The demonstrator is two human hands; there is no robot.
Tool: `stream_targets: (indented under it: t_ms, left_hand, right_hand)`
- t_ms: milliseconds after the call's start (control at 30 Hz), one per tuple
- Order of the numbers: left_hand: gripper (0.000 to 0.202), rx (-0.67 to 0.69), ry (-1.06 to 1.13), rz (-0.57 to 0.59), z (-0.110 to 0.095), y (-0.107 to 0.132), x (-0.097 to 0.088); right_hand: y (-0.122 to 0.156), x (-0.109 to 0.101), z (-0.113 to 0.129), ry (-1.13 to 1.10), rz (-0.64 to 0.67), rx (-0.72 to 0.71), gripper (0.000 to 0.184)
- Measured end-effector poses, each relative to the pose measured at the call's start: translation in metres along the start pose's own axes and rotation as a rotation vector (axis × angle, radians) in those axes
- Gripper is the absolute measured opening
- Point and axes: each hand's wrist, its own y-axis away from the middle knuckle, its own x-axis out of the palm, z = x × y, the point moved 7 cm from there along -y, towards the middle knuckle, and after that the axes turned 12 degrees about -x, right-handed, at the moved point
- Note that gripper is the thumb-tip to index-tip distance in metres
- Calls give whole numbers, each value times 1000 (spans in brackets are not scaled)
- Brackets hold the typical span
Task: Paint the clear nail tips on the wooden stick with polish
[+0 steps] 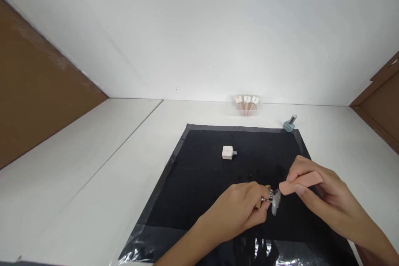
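My left hand (241, 208) is closed around a small metal fitting (270, 195) with a yellowish part showing between the fingers. A greyish rounded piece (275, 203) sticks out at its right end; its exact kind is unclear. Between the thumb and fingers of my right hand (327, 191) is a flat salmon-pink bar (302, 183), tilted up to the right. The bar's lower left end lies right beside the greyish piece; whether they touch, I cannot tell. Both hands are above the right front part of the black mat (199, 174).
Farther back on the mat lies a white square block (227, 152) with a short metal stub. Behind the mat, a clear plastic box (229, 109) holds three white-headed pieces with brownish stems. A teal piece with a metal shaft (289, 125) sits at the mat's back right corner.
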Motion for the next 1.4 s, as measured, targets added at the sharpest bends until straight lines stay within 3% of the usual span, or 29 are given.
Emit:
stream_targets:
  t_ms: [100,233,400,500,700,800,933,1067,1200,1333,1400]
  left_hand:
    - [11,0,14,18,1,1,1]
    - [10,-24,26,27,2,0,1]
    - [10,-18,66,34,1,1,1]
    - [10,-8,73,8,2,2,0]
    - [9,-29,140,15,3,2,-3]
    - [10,-68,204,46,4,2,-5]
    - [12,-132,325,99,7,3,-5]
    - [12,-193,409,147,12,3,-4]
    - [10,-239,472,173,16,2,-3]
    - [11,-298,548,218,20,4,1]
    - [14,-333,589,240,22,5,3]
  right_hand:
    - [-1,4,5,-77,49,-87,21]
    - [-1,0,-1,25,10,-2,18]
    - [-1,4,4,-46,46,-57,17]
    - [1,-1,-2,6,-38,17,18]
    - [1,2,2,-87,-5,-90,17]
    - [2,-4,1,-56,-97,-69,16]
    - [0,0,4,-93,-51,-124,16]
    - [0,-5,4,-46,-129,-131,14]
    - [-1,-1,6,-72,-57,-170,13]
    - [0,-5,4,-25,-123,-158,17]
    - [0,-2,4,-49,-81,-166,15]
